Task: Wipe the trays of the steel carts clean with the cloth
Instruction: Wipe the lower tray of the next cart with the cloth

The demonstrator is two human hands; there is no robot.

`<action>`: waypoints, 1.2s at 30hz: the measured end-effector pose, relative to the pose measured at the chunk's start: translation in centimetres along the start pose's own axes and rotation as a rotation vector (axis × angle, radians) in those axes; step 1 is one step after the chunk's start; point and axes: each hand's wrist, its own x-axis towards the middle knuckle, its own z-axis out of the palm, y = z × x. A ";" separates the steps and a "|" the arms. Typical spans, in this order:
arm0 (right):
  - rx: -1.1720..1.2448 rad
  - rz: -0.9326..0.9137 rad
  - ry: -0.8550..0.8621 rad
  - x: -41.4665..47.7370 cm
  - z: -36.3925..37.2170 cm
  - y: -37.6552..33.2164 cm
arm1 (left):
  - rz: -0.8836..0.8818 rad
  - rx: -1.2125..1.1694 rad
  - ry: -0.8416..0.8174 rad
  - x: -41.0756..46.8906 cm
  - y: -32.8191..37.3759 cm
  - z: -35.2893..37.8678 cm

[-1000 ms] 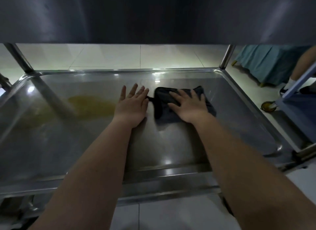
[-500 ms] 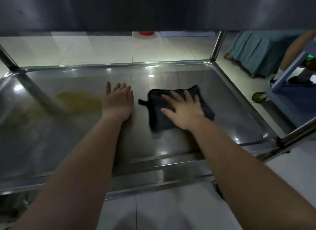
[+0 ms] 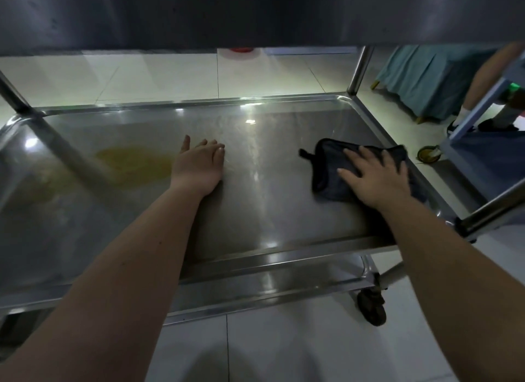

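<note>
Head view: the steel cart's lower tray (image 3: 255, 260) fills the middle of the frame, under the dark underside of an upper shelf (image 3: 255, 12). A dark cloth (image 3: 326, 171) lies flat on the tray at centre right, close to the tray's right rim, with a small loop tab sticking out at its upper left corner. The right hand (image 3: 377, 179) rests palm down on the cloth, fingers straight and spread, pressing rather than gripping. The left hand (image 3: 199, 168) lies flat on the bare steel in the middle of the frame, well apart from the cloth, fingers straight and held together. Just left of it, touching the edge of the hand, a yellowish smear (image 3: 133, 165) spreads across the tray. A caster wheel (image 3: 372, 305) shows at lower right on the pale floor tiles (image 3: 284, 347). At upper right stand teal-draped furniture (image 3: 420, 77) and another person's leg (image 3: 488, 77).
</note>
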 end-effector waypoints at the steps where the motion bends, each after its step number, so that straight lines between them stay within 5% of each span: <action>1: -0.011 0.022 -0.003 0.0 0.0 1.1 | 0.007 0.004 -0.005 0.0 0.1 0.0; 6: -0.006 0.001 -0.012 -1.6 0.2 -0.9 | 0.017 0.017 -0.045 0.1 -0.1 -0.1; 12: 0.011 -0.364 -0.033 -8.9 2.2 -13.1 | 0.015 -0.011 -0.031 -0.1 -0.1 -0.2; 15: 0.029 -0.405 -0.080 -10.3 2.8 -16.1 | -0.001 -0.068 -0.024 -0.1 -0.3 -0.4; 21: 0.047 -0.396 -0.050 -8.9 2.0 -12.5 | -0.010 -0.105 -0.016 -0.1 0.1 -0.4; 30: -0.047 -0.098 -0.097 -5.6 -0.6 3.7 | -0.011 -0.069 -0.033 0.1 0.1 -0.3; 36: -0.088 -0.100 -0.078 -4.2 0.3 2.5 | 0.021 -0.004 0.005 0.4 -0.1 0.2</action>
